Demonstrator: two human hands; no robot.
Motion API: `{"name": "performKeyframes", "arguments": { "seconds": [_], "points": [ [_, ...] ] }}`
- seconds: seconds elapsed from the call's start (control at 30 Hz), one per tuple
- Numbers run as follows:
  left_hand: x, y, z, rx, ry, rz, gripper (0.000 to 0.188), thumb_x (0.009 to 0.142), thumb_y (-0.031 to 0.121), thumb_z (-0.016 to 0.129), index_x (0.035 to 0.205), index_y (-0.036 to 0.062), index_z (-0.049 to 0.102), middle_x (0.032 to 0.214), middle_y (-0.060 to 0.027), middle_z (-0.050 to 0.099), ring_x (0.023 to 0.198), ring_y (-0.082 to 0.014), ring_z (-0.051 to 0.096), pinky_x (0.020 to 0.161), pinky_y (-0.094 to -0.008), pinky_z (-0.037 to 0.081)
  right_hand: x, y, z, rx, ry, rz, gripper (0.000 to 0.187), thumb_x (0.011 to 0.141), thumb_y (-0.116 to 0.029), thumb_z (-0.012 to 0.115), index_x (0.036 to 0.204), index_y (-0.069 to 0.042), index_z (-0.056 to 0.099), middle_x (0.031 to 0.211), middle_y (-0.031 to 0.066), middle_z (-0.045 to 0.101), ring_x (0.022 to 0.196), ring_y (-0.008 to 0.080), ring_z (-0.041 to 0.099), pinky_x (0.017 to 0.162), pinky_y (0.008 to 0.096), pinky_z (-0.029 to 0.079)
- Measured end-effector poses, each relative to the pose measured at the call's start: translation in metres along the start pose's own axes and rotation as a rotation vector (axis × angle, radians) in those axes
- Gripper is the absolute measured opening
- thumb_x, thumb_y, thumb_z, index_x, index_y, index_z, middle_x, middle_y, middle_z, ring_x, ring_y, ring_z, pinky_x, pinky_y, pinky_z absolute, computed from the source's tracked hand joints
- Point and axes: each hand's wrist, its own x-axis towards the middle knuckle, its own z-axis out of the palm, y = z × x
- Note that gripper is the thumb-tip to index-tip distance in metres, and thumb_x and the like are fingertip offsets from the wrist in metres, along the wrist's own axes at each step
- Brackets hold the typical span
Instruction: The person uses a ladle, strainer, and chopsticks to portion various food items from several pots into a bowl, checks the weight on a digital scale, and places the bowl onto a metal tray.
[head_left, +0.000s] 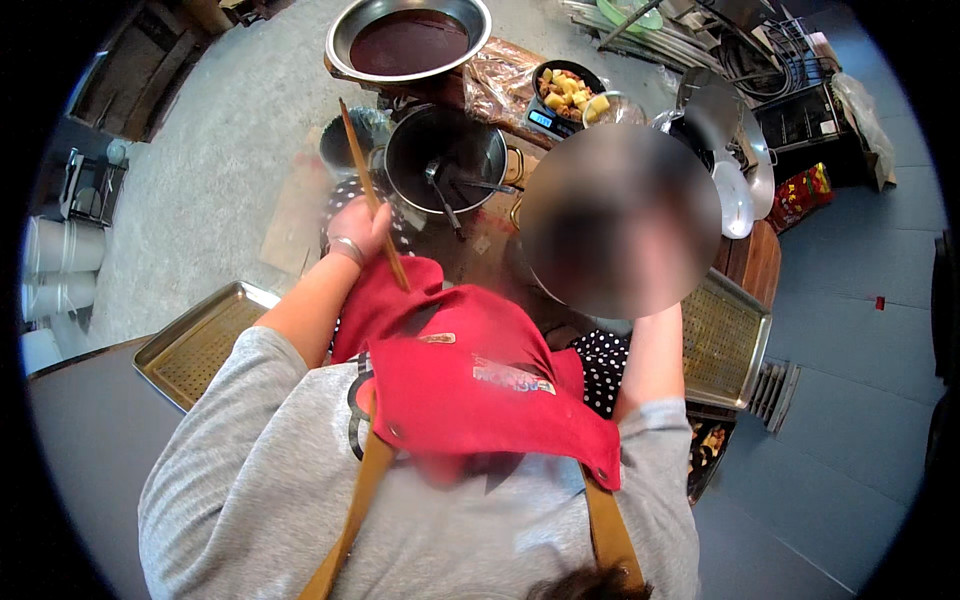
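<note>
My left hand [362, 228] is closed round long wooden cooking chopsticks [359, 155], held steeply with one end pointing up and away. Just beyond it stands a dark pot [397, 140] with wooden-faced side handles. A ladle [441, 193] and another dark-handled utensil rest inside that pot. On the right, my right arm [655, 350] reaches forward over a round vessel [540, 282], of which only part of the rim shows. A blurred patch covers my right hand [668, 262] and most of that vessel, so the fingers and anything in them cannot be made out.
A wide metal basin [340, 45] of dark red-brown liquid stands at the far side. Near it, a bowl of food chunks [568, 90] sits on a digital scale [545, 122]. Perforated metal trays [205, 335] flank me on both sides. A red packet [802, 196] lies at right.
</note>
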Motion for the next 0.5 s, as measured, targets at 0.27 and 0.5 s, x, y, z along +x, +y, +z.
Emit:
{"name": "performKeyframes", "arguments": {
  "seconds": [0.27,0.5],
  "points": [
    [-0.001,-0.002,-0.001,0.032,0.032,-0.048,0.033,0.086,0.035,0.045,0.082,0.0064,0.062,0.087,-0.0141,0.061,0.081,-0.0328,0.059,0.07,-0.0404,0.047,0.07,-0.014,0.053,0.051,0.116,0.091,0.037,0.09,-0.012,0.047,0.127,-0.007,0.04,0.07,0.0042,0.053,0.048,0.0071,0.042,0.036,0.0185,0.028],
    [-0.003,-0.006,-0.008,0.014,0.049,-0.022,0.033,0.086,0.035,0.046,0.083,0.0058,0.062,0.087,-0.0141,0.061,0.082,-0.0325,0.059,0.072,-0.0394,0.047,0.071,-0.002,0.056,-0.111,0.158,-0.002,0.036,0.089,-0.012,0.049,0.125,-0.008,0.043,0.068,0.0015,0.051,0.045,0.006,0.04,0.035,0.0194,0.026]
  ]
}}
